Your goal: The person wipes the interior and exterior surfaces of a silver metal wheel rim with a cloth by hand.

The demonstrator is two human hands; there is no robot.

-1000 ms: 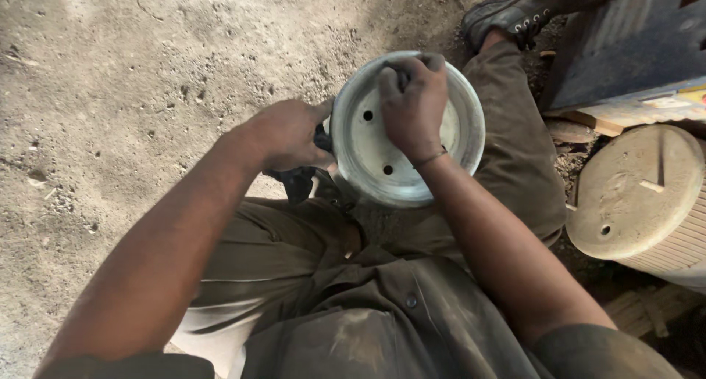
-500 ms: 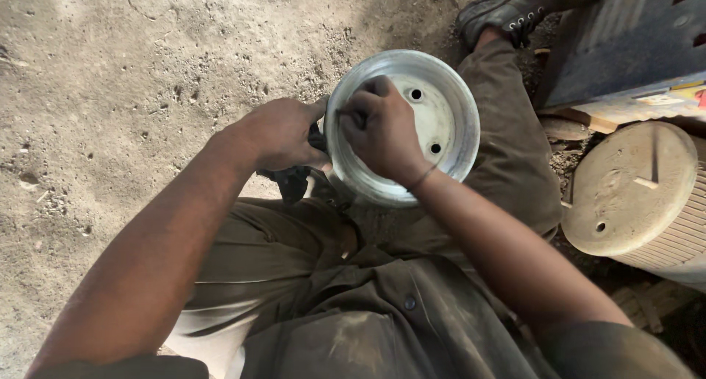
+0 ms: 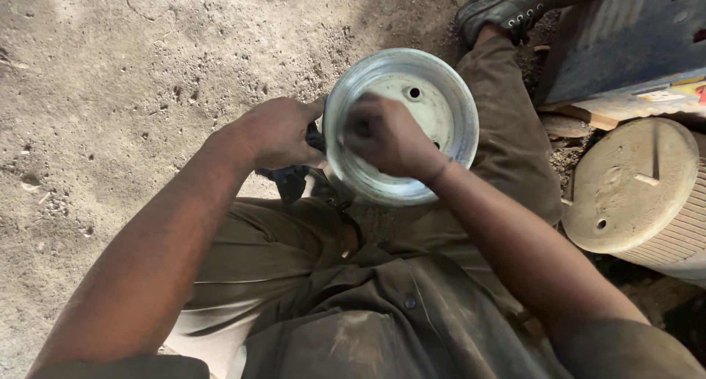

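A round silver metal wheel rim point(image 3: 441, 99) with small holes in its pale inner face rests on my lap, its open side up. My left hand point(image 3: 276, 133) grips the rim's left edge, with a dark part showing just below it. My right hand point(image 3: 386, 133) is closed and pressed inside the dish on its left side; what it holds, if anything, is hidden by the fingers and blurred.
Sandy, dusty ground point(image 3: 110, 77) lies to the left. My black boot point(image 3: 507, 8) is at the top. A dark metal panel point(image 3: 632, 41) stands at the upper right, with a round beige ribbed container point(image 3: 636, 184) below it.
My right hand has slid from the rim's right side across to its left inside the dish. The left hand has kept its grip on the edge.
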